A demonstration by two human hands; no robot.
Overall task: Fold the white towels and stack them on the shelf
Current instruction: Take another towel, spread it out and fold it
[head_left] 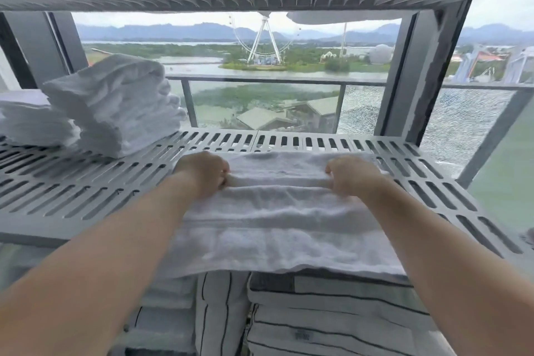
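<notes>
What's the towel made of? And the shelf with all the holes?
The white towel looks like soft cotton terry: fuzzy, wrinkly surface. The shelf seems grey moulded plastic, matte with neat slots; painted metal is possible.

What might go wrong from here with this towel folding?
1. The towel hangs past the front of the shelf. The left hand and right hand pinch a fold in it, so a pull toward the person might drag it off.
2. The stack of folded towels at the left looks tilted; a bump might topple it.
</notes>
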